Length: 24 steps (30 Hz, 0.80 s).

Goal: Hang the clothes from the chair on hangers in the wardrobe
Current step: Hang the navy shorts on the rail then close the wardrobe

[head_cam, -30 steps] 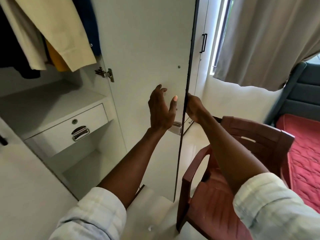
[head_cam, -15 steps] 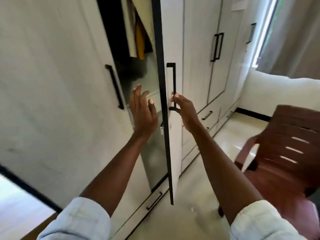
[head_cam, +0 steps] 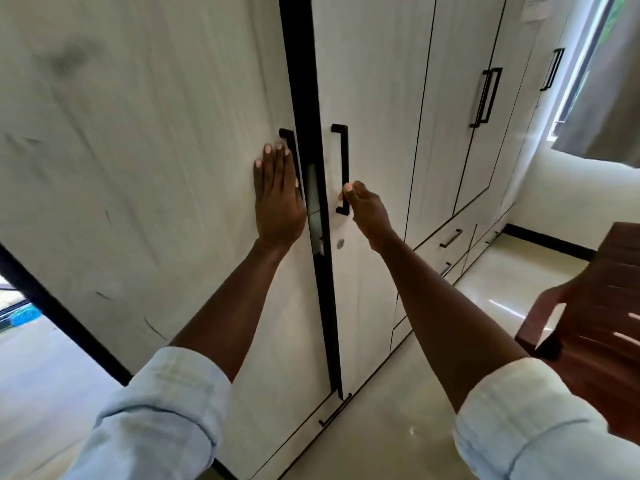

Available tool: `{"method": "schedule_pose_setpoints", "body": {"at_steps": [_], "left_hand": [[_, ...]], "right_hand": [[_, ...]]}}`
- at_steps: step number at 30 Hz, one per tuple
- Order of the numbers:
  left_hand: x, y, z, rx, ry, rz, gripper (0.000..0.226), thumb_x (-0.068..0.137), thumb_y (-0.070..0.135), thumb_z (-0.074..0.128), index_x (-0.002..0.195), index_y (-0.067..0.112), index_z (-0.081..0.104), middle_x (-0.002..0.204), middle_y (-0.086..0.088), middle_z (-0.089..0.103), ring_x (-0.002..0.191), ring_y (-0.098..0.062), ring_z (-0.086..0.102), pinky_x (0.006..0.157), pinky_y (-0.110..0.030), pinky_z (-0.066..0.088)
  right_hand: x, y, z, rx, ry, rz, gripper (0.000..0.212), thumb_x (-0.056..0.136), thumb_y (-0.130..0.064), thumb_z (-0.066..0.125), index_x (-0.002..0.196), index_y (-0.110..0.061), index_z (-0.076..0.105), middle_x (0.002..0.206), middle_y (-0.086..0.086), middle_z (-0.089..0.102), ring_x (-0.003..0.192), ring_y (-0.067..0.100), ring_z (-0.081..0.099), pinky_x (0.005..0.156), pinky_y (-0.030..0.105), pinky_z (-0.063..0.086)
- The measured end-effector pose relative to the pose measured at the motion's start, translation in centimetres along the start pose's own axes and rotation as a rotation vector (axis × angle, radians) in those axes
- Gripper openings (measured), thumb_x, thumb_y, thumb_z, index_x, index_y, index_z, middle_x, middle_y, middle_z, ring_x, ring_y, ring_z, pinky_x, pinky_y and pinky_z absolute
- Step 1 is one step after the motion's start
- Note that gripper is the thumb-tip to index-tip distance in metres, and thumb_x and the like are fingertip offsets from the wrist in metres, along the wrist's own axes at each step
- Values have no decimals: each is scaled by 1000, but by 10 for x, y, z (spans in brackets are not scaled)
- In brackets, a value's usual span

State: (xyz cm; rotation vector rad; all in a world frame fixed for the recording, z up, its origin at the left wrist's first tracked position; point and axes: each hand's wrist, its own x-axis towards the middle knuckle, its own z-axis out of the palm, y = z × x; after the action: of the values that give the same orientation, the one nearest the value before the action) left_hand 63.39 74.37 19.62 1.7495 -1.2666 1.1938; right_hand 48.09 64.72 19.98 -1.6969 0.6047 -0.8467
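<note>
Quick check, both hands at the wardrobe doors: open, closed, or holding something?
Left hand: open, flat against the left door beside its handle.
Right hand: fingers curled on the right door handle, near its lower end.

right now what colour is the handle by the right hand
Black; the handle shows best in the head view, against the pale door.

Between the two hands only a dark slit shows, so the inside of the wardrobe (head_cam: 313,202) stays hidden. The left hand (head_cam: 278,199) covers most of its door's handle (head_cam: 287,140). Right of the right hand (head_cam: 367,209), the chair (head_cam: 602,306) is smeared and cut by the frame edge.
</note>
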Motion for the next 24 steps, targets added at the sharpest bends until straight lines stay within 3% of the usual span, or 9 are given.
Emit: {"method": "schedule_pose_setpoints", "body": {"at_steps": [3, 7, 11, 16, 18, 20, 22, 24], "left_hand": [[0, -3, 5, 14, 9, 24, 51, 96, 2, 41, 146, -6, 36, 153, -26, 34, 143, -43, 29, 121, -50, 12], [-1, -5, 5, 23, 17, 46, 56, 91, -4, 45, 146, -6, 36, 153, -26, 34, 143, -43, 29, 121, -49, 9], [-2, -7, 5, 44, -24, 54, 59, 91, -5, 45, 148, -5, 32, 155, -25, 30, 145, -42, 25, 122, -47, 5], [-2, -6, 2, 63, -82, 40, 61, 90, -6, 42, 149, -6, 28, 156, -25, 28, 145, -42, 23, 123, -46, 3], [0, -4, -1, 66, -111, 22, 61, 90, -5, 39, 149, -6, 26, 157, -25, 26, 146, -42, 21, 123, -46, 3], [0, 4, -8, 54, -143, -27, 60, 91, -2, 36, 150, -6, 24, 158, -26, 23, 147, -42, 18, 123, -49, 6], [-6, 22, -13, 19, -125, -105, 58, 94, 2, 34, 151, -5, 24, 158, -27, 21, 148, -41, 16, 122, -52, 9], [-24, 47, -11, -31, -66, -162, 54, 97, 4, 36, 150, -2, 29, 157, -25, 24, 148, -38, 20, 122, -52, 12]], "right_hand": [[15, -2, 10, -26, -7, 16, 37, 104, -29, 43, 114, 4, 56, 96, 3, 61, 69, -7, 54, 55, 2, 39], [30, -2, 23, -64, -13, 19, 40, 103, -31, 45, 117, 5, 57, 99, 5, 61, 60, -13, 57, 48, 0, 36], [36, -2, 37, -66, 33, 22, 36, 103, -29, 47, 113, 4, 60, 109, 13, 62, 69, -3, 56, 48, 1, 37], [39, -1, 42, -131, 59, 60, 39, 101, -41, 47, 107, -5, 62, 96, 4, 70, 71, 0, 64, 66, 23, 45], [38, -5, 38, -173, 34, 82, 43, 102, -42, 46, 101, -5, 67, 95, 5, 71, 68, 1, 61, 65, 25, 43], [32, -5, 31, -281, -13, 86, 43, 102, -42, 45, 108, -6, 67, 112, 10, 68, 80, 10, 63, 68, 25, 44], [21, 7, 19, -365, 7, 63, 47, 100, -43, 48, 131, -8, 57, 136, 11, 55, 113, 23, 59, 88, 32, 48], [2, 31, 3, -404, 88, 54, 49, 99, -39, 52, 139, -10, 49, 142, 8, 50, 120, 24, 55, 93, 35, 46]]}}
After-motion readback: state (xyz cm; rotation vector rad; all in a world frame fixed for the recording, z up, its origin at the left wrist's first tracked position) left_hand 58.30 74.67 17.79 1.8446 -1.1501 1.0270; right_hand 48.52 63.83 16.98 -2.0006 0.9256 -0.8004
